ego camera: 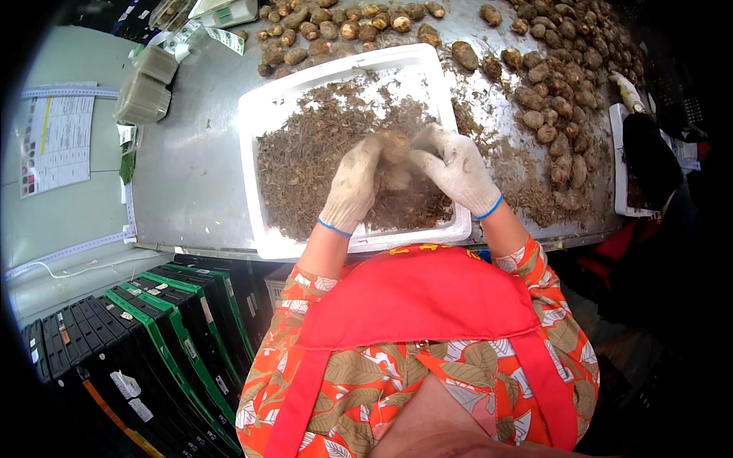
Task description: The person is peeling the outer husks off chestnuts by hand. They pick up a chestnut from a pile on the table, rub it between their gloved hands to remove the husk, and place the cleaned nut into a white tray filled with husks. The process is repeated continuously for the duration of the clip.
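A brown taro corm [395, 146] is held between my two hands above a white foam box [250, 172]. My left hand [356, 177], in a knitted off-white glove with a blue cuff edge, grips it from the left. The bent fingers and thumb of my right hand [458, 166], gloved the same way, pinch at its right side. Blur hides the exact fingertip contact. Loose brown fibrous peelings [309, 166] cover much of the box floor. Under my hands lies a pale patch [398, 177] that I cannot make out.
Taro corms lie on the metal table [189, 172] behind the box, with a large heap [564, 91] at right. Clear plastic tubs [146, 91] and a scale [226, 12] stand at left. Black and green crates [166, 309] are stacked below. Another person's sleeve [650, 154] reaches in at right.
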Motion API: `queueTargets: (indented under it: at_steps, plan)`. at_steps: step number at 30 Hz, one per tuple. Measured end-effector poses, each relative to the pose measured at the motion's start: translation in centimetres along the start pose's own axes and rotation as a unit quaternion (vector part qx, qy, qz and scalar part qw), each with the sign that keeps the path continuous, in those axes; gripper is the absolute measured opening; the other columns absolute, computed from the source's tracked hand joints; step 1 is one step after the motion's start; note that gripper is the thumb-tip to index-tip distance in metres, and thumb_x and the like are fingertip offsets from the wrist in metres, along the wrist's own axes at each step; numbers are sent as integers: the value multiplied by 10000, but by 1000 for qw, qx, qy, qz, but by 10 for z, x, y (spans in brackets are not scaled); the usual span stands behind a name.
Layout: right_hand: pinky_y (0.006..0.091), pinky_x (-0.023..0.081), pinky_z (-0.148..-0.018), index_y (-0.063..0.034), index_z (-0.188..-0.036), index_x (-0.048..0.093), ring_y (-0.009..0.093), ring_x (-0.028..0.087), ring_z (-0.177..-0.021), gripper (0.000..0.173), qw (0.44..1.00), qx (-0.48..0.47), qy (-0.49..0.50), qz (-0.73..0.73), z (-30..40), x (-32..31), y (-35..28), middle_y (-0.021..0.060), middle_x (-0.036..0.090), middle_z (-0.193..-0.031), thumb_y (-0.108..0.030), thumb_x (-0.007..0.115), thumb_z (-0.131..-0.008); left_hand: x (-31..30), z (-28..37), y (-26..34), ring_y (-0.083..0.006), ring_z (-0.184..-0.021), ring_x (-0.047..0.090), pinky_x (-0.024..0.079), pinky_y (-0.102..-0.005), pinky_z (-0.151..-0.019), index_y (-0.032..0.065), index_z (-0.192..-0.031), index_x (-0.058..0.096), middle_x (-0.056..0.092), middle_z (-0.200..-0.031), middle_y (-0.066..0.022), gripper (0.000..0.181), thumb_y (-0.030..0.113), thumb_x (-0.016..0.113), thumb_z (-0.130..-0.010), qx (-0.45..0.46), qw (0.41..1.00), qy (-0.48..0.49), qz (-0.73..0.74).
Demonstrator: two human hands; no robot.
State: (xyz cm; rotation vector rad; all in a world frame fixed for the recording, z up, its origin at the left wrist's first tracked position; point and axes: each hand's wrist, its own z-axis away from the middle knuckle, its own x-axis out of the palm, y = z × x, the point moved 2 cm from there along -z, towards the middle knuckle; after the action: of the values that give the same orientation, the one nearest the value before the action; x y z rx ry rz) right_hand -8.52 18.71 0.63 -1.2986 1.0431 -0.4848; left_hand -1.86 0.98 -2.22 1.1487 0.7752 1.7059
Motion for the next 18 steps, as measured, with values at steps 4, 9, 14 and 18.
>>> queueTargets:
  at_steps: [4,9,14,18]
  plan:
    - [294,508,-682,-3,-945,678,153,629,-716,123,995,36,-13,-88,2,-5,-3,79,674,-804,-116,665,-899,6,-2,0,-277,-819,714,598,-381,-611,6,-1342,503,652,-1128,-207,520,427,377,-1065,17,993,7,120]
    - [267,486,-651,2,-909,674,105,595,-706,181,968,117,-3,-221,4,-12,5,23,631,-774,-162,614,-955,-3,-4,-5,-299,-805,716,598,-415,-602,12,-1377,459,664,-1048,-206,488,373,314,-1081,-38,949,-62,308]
    - [288,496,-646,0,-904,672,132,609,-676,257,984,59,-8,-165,7,-6,-3,48,642,-738,-242,611,-965,1,-4,-2,-278,-767,712,593,-399,-604,-8,-1375,456,676,-955,-165,564,450,321,-1073,-66,944,-84,312]
    - [328,520,-701,-17,-920,682,223,677,-731,232,999,-10,-52,12,2,-7,-4,134,688,-800,-245,638,-939,20,6,19,-192,-681,676,577,-308,-601,-36,-1357,461,679,-999,-135,663,496,579,-980,34,997,-21,-60]
